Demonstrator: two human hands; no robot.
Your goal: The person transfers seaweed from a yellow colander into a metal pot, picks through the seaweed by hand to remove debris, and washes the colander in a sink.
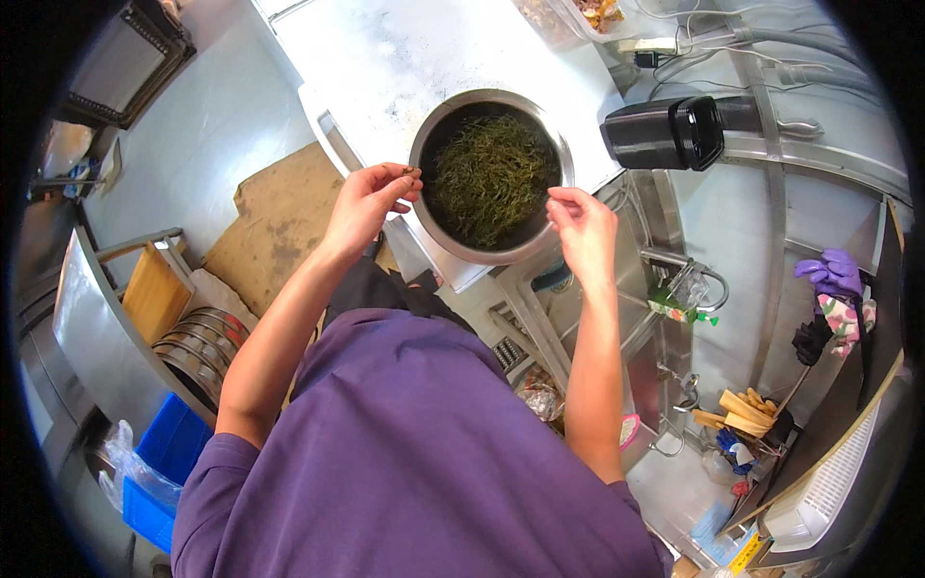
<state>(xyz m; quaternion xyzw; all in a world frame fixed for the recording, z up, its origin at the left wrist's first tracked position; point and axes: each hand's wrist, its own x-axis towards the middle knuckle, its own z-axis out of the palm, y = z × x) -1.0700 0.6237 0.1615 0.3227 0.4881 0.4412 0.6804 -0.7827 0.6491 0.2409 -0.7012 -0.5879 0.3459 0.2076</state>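
A round steel pot (562,148) stands on a white, flat-topped surface in front of me. Inside it lies a tangled heap of thin dark-green strands (491,180), like seaweed or a stringy herb. My left hand (372,199) is at the pot's left rim, thumb and forefinger pinched together on a small dark scrap. Dark bits cling to those fingertips. My right hand (584,227) is by the right rim with bent fingers; whether anything is between its fingertips is hidden.
Right of the pot are a black plastic container (661,134) and a steel sink (607,318) with a green bottle (672,307) near its tap. A clear tub (600,14) stands at the far edge. Cardboard (282,209) covers floor at left. Blue crates (170,448) stand lower left.
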